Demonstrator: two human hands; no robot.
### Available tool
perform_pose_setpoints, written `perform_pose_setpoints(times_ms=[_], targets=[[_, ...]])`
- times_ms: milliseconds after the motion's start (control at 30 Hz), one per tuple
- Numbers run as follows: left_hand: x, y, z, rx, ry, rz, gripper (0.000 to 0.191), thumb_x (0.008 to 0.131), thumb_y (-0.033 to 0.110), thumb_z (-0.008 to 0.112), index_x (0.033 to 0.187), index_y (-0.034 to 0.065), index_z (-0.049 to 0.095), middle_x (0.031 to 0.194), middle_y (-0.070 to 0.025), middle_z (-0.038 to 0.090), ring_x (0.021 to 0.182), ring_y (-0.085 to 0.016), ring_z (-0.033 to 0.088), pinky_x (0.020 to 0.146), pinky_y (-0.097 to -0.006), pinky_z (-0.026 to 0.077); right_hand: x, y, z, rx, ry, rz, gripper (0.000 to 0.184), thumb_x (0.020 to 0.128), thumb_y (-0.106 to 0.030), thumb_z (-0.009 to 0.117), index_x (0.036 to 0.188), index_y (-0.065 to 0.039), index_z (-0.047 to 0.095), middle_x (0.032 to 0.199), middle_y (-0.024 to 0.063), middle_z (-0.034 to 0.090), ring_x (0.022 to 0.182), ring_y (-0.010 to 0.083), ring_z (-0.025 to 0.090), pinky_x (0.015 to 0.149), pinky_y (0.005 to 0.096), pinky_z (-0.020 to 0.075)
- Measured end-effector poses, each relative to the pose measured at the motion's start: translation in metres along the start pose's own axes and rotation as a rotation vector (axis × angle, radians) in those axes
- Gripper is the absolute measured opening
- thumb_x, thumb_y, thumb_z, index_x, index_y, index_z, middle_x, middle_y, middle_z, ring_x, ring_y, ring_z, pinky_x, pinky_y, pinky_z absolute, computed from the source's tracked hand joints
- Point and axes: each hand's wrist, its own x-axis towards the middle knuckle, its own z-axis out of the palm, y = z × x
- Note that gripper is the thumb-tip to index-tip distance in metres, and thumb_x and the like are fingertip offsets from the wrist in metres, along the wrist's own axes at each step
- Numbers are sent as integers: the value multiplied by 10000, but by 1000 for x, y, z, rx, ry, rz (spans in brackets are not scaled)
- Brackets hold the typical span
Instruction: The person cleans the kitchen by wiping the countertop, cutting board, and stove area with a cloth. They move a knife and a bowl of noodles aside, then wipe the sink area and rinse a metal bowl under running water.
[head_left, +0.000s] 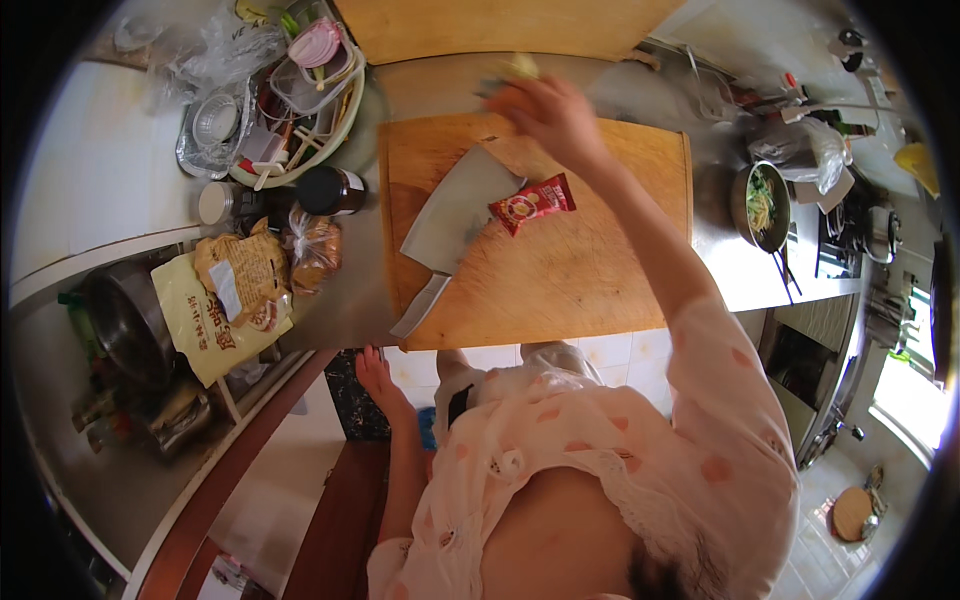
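Observation:
My right hand (551, 120) is stretched over the far edge of the wooden cutting board (540, 289), blurred by motion. Its fingers are around a small yellowish thing (523, 66), blurred as much as the hand; what it is, I cannot tell. On the board lies a cleaver (461, 214), its broad blade pointing away and its metal handle (421, 306) at the near left corner. A red printed food packet (534, 204) lies against the blade's right side. My left hand (381, 382) is low by the counter's front edge, holding nothing visible.
At left are a basin (352, 112) of containers and chopsticks, a dark jar (331, 190), bagged bread (315, 251) and paper bags (244, 277). A pan of noodles and greens (761, 206) with chopsticks stands at right. Another board (495, 26) leans at the back.

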Motion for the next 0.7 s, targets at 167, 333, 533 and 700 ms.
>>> perform_pose_setpoints(times_ms=[167,333,533,700], targets=[[-27,-22,-21,-31,56,-67,492,975,323,399,1332,-2,297,1370,-131,380,1252,-248,384,1023,-387,328,101,-27,149,-529,-122,-450,176,819,-348,584,961,-278,661,1068,15,562,1055,205,505,808,380,462],[-40,-35,-18,-14,38,-169,501,975,345,397,1329,5,300,1352,-140,407,1225,-258,415,1009,-396,355,109,14,162,-488,-476,-402,338,864,-341,545,1152,-168,584,1294,47,476,1194,238,455,941,393,419],[-31,-32,-16,2,-33,-170,503,973,351,404,1328,9,305,1349,-142,411,1221,-254,417,1008,-390,359,38,140,29,-610,-96,-9,256,847,-224,570,1090,-150,603,1219,44,533,1115,271,512,888,378,457],[-27,-33,-30,-7,54,-203,495,970,347,414,1320,9,319,1344,-139,416,1216,-251,420,1001,-391,365,72,47,58,33,-318,255,271,737,-172,673,1002,-136,628,854,30,640,871,242,583,777,372,487]])
